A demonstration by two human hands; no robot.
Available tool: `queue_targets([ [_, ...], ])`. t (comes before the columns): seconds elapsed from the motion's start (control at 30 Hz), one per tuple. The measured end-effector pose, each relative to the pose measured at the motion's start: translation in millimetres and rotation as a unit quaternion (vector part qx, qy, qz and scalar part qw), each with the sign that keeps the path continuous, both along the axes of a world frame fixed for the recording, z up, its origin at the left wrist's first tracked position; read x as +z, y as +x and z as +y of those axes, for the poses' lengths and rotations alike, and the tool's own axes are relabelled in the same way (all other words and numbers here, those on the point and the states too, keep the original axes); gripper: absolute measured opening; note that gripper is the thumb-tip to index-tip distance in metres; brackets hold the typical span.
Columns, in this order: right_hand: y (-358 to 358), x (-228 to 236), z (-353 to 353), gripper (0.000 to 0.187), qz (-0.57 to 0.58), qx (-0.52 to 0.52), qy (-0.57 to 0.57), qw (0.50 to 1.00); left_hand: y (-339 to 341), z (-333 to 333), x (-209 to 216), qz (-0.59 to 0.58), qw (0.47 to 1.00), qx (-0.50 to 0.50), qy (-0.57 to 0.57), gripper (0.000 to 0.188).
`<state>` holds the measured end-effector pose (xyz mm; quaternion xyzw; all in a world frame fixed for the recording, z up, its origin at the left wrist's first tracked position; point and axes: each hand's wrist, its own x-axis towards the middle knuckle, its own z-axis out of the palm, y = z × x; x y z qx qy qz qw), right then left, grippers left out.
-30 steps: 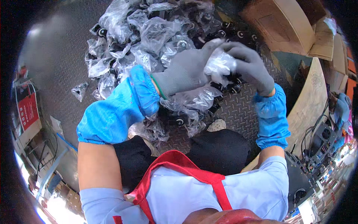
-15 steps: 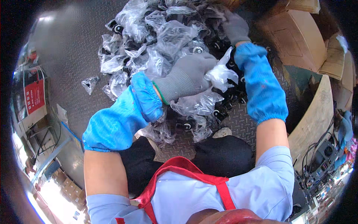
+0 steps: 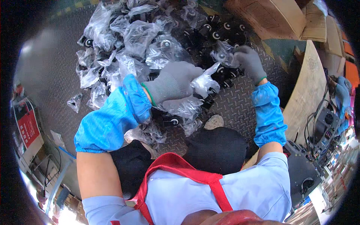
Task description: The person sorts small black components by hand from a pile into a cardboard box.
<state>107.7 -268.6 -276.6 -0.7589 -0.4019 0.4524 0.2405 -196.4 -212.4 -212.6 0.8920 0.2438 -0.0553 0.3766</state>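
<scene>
My left hand (image 3: 174, 79), in a grey knit glove, is closed over the pile, with a crumpled clear plastic bag (image 3: 206, 83) bunched at its fingertips. Off to the right, my gloved right hand (image 3: 250, 63) pinches the edge of another clear plastic bag (image 3: 224, 52); what that bag contains is hard to make out. Several bagged parts (image 3: 138, 37) are heaped beyond and left of my left hand. Bare black wheel-like parts (image 3: 215, 35) with pale rings lie beyond my right hand, and more of them show under the bags.
Patterned metal floor (image 3: 56, 75) surrounds the pile, and one small bag (image 3: 75, 102) lies apart on the left. Cardboard boxes (image 3: 270, 17) stand at the far right, near a pale curved board (image 3: 305, 82). Black equipment with cables (image 3: 324, 122) sits right of the board.
My right hand has come back from the far edge of the pile toward me, now with a plastic bag at its fingers. The view has shifted; my left hand stays at its bag.
</scene>
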Motion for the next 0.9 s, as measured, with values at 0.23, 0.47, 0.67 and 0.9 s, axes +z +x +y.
queue_targets([
  [0.23,-1,-12,32,0.052,-0.038,0.051,-0.01,0.998,-3,-11,0,-0.001,1.0,-0.01,0.015,0.034],
  [0.47,-13,-1,22,0.034,0.07,0.023,0.036,0.997,7,-9,7,-0.012,1.0,-0.012,-0.003,0.033],
  [0.67,-69,89,-2,0.021,0.079,0.149,0.197,0.966,15,3,27,-0.077,0.983,0.149,-0.069,0.057],
  [0.9,-77,-11,108,0.05,-0.113,0.128,0.155,0.973,-14,22,11,-0.12,0.974,0.18,-0.068,0.044],
])
